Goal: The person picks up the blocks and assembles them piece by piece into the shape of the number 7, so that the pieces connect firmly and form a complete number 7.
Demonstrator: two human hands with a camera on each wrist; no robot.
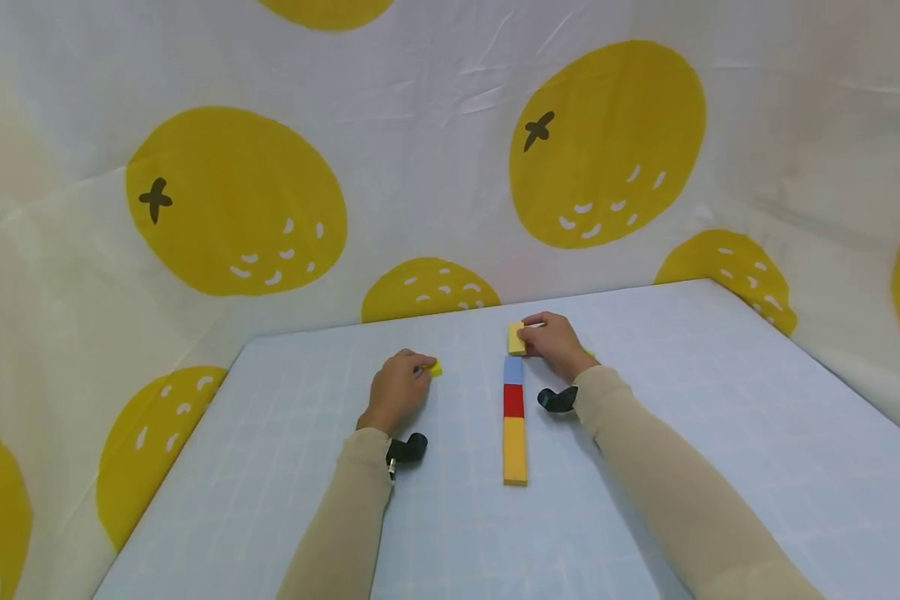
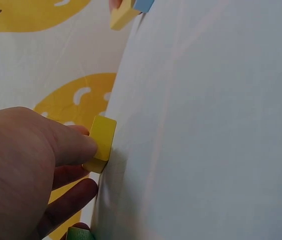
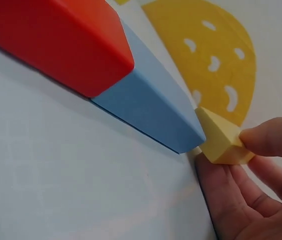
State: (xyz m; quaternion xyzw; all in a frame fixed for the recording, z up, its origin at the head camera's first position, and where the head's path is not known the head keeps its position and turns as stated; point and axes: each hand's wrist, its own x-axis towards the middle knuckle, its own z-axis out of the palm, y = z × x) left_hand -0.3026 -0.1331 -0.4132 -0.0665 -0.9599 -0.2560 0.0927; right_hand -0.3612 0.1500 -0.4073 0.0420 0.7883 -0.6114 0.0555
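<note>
My left hand [image 1: 399,387] pinches a small bright yellow block [image 2: 102,140] between thumb and fingers, left of a row of blocks. A green block [image 2: 79,233], mostly cut off, shows by its lower fingers in the left wrist view. With thumb and fingertips, my right hand [image 1: 558,343] grips a pale yellow block [image 1: 516,339] at the row's far end. That block is close to the blue block [image 3: 150,107]; whether they touch I cannot tell. Nearer me along the row come a red block [image 1: 513,401] and a long orange-yellow block [image 1: 515,451].
A bit of something yellow-green [image 1: 589,353] peeks out behind my right wrist. The table [image 1: 720,433] wears a pale checked cloth. A curtain [image 1: 427,167] printed with big yellow fruit hangs along its back and sides.
</note>
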